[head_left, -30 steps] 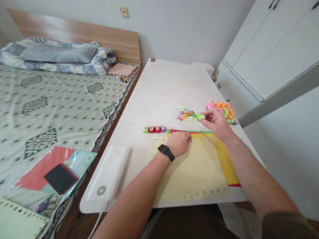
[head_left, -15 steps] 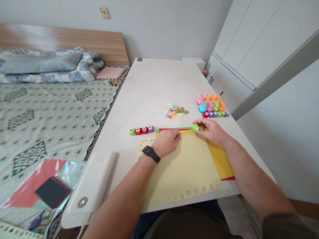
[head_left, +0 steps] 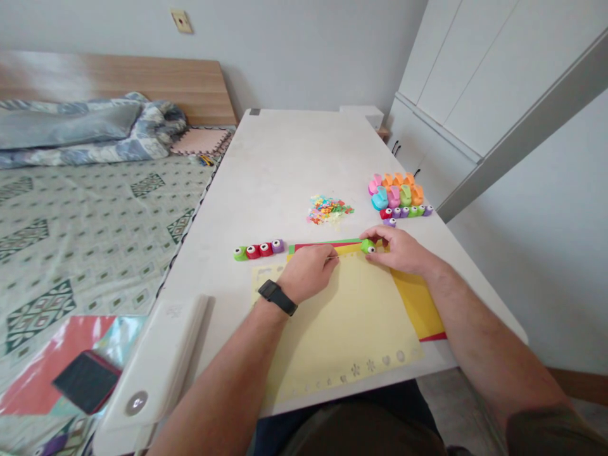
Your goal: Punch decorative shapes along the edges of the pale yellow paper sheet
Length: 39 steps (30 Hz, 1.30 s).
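A pale yellow sheet of paper (head_left: 351,310) lies at the table's near edge, with punched shapes such as flowers and a heart along its bottom. My left hand (head_left: 313,269), a watch on its wrist, is closed on the sheet's top edge. Between the thumb and fingers of my right hand (head_left: 399,250) is a green craft punch (head_left: 367,246), at the top edge of the sheet toward its right corner. Whether paper sits in its slot is too small to tell. Deeper yellow paper (head_left: 418,304) and red and green sheets show underneath.
Several small punches (head_left: 259,249) stand in a row left of the sheets. Larger punches (head_left: 394,196) and more small ones are grouped at the right. Colourful paper cutouts (head_left: 329,209) lie mid-table. A long white device (head_left: 161,354) sits at the left edge, beside the bed (head_left: 109,240).
The whole view has shifted slightly. Both hands keep nearly the same places, the left on the sheet's edge and the right around the green punch.
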{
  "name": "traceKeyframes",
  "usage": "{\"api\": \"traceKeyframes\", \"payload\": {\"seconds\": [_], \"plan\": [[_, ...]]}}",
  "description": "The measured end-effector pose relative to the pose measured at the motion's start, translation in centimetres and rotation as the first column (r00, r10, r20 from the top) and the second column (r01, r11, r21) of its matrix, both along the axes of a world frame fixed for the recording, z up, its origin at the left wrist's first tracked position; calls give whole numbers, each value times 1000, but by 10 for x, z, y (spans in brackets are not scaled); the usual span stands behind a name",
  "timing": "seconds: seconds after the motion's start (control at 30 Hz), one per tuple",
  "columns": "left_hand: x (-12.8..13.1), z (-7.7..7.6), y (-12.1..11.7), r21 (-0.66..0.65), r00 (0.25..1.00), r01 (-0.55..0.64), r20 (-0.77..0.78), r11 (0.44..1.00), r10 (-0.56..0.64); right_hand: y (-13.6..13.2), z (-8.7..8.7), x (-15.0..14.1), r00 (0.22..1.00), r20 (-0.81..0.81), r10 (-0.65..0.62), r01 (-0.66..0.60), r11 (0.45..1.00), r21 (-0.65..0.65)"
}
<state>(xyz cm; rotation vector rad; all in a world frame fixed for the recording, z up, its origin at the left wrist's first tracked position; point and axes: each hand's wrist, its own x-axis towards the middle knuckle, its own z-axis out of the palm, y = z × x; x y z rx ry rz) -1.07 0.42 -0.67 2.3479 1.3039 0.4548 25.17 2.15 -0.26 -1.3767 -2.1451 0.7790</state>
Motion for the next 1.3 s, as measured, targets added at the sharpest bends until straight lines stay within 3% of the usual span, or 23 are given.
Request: {"api": "traceKeyframes", "payload": {"seconds": [0.4, 0.83, 1.3], "plan": [[0, 1, 0, 35, 1000, 6, 12, 999, -7, -4, 4, -3, 995, 67, 76, -74, 996, -42], [0, -1, 0, 57, 1000, 7, 16, 998, -8, -8, 3, -3, 999, 33, 41, -36, 991, -128], [0, -1, 1, 61, 1000, 2, 15, 998, -3, -7, 4, -2, 993, 102, 63, -54, 995, -86]]}}
